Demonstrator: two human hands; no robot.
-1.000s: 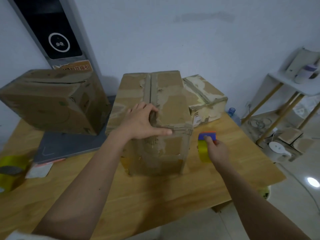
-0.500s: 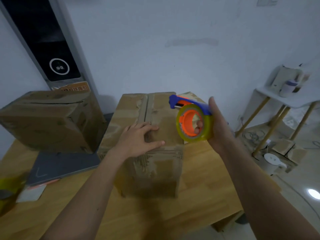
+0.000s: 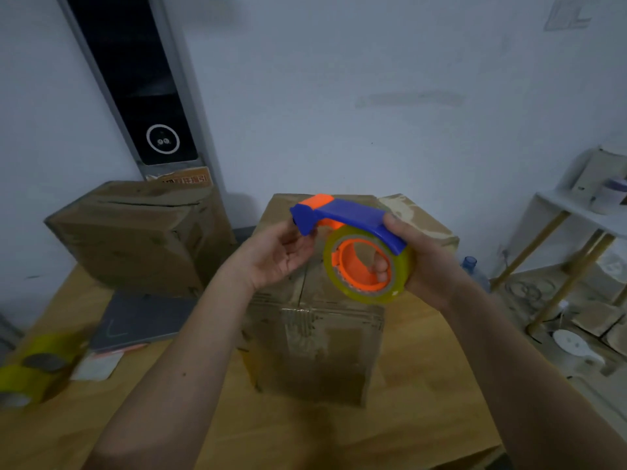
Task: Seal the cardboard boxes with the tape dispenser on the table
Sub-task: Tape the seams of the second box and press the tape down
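I see the tape dispenser (image 3: 356, 245) held up in the air above the middle cardboard box (image 3: 315, 337), off the worktop (image 3: 424, 385). Right hand (image 3: 427, 266) is wrapped round its roll side, fingers through the orange core. Left hand (image 3: 274, 256) has fingers curled at the blue front end; can't tell if it grips it. Second box (image 3: 135, 235) sits back left, spare tape rolls (image 3: 30, 368) at the left edge.

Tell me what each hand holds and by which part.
The right hand grips the blue and orange tape dispenser through its roll core; the left hand pinches its blue front end.
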